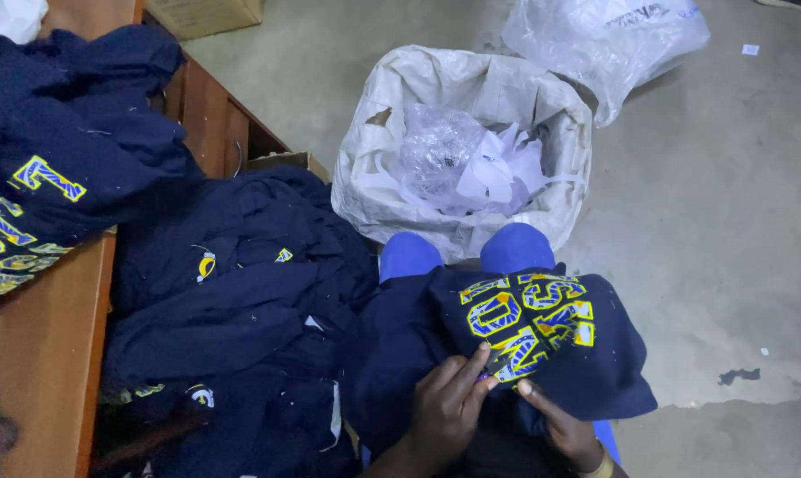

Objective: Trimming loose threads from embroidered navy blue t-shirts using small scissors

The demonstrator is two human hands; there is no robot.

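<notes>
On the wooden counter at far left we saw folded navy garments, with a heap of navy garments beside it. Across our lap lay a navy sweatshirt with yellow-and-blue lettering. Our left hand pinched its fabric just below the lettering; our right hand gripped the cloth alongside. Beyond our knees stood a white sack holding paper scraps.
</notes>
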